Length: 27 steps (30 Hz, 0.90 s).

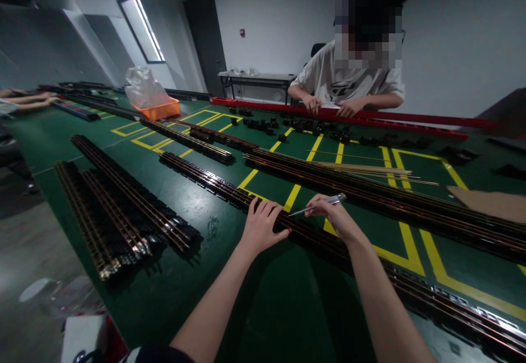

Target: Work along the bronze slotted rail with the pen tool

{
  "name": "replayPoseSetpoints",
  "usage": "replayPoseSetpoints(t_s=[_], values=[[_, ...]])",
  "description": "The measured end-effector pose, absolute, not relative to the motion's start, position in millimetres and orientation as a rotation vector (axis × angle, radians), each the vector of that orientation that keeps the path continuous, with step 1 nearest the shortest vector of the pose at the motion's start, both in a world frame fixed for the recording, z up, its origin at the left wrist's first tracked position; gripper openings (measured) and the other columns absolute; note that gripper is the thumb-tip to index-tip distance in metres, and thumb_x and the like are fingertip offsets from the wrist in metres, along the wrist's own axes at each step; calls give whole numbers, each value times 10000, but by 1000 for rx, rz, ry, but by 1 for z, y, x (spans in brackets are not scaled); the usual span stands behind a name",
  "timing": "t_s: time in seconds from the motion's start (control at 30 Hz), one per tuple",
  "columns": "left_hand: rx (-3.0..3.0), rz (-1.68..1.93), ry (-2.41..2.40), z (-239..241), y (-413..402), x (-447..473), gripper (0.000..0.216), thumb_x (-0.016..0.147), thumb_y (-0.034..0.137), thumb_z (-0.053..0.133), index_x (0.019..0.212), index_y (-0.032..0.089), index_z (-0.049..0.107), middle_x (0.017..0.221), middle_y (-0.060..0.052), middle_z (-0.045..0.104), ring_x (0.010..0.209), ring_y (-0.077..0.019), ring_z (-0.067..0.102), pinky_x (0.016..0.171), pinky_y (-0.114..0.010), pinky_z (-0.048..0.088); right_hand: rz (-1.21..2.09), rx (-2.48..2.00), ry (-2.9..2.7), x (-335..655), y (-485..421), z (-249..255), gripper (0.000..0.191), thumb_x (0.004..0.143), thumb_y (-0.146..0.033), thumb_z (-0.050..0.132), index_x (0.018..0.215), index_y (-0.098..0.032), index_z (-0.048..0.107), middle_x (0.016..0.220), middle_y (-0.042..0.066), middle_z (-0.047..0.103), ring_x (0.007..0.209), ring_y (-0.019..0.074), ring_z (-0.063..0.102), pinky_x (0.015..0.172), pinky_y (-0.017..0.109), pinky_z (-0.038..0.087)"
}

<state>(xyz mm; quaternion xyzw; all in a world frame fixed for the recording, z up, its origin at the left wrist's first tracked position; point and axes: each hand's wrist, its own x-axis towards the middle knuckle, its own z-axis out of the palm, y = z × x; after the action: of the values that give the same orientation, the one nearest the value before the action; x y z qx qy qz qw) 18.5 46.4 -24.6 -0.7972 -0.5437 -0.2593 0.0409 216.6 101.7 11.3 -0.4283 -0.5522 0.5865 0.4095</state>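
Across the green table in front of me runs a long black rail with copper rods (205, 177). My left hand (262, 226) straddles this rail, fingers over its far side and thumb at the near side, holding it against the table. In my right hand (331, 214) is a screwdriver (337, 199) with a clear handle, gripped between thumb and fingers. Its thin metal shaft points left, and the tip is just above or on the rail beside my left hand; contact cannot be made out.
More rodded rails (135, 193) lie at the left, with others (349, 182) beyond my hands. An orange bin (162, 109) holds a plastic bag. Small black parts (263, 125) are scattered near a red rail (263, 105), where a co-worker (349, 78) works. Cardboard (485, 203) lies right.
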Motion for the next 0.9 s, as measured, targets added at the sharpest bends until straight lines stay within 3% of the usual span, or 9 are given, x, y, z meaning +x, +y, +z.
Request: replayPoseSetpoints(t_s=[0.53, 0.9], values=[[-2390, -824, -1701, -23, 47, 18, 334, 772, 284, 554, 1090, 184, 587, 1092, -69, 637, 1100, -242, 535, 1143, -482, 215, 1472, -1075, -1473, 218, 99, 15, 162, 716, -340, 567, 677, -193, 623, 682, 13, 651, 722, 177, 624, 742, 318, 433], [-2371, -827, -1715, -24, 48, 18, 324, 757, 209, 548, 1078, 190, 585, 1098, -62, 642, 1106, -242, 535, 1147, -487, 210, 1509, -1071, -1419, 215, 97, 18, 156, 684, -340, 593, 646, -190, 619, 668, 12, 646, 695, 170, 620, 724, 314, 445]])
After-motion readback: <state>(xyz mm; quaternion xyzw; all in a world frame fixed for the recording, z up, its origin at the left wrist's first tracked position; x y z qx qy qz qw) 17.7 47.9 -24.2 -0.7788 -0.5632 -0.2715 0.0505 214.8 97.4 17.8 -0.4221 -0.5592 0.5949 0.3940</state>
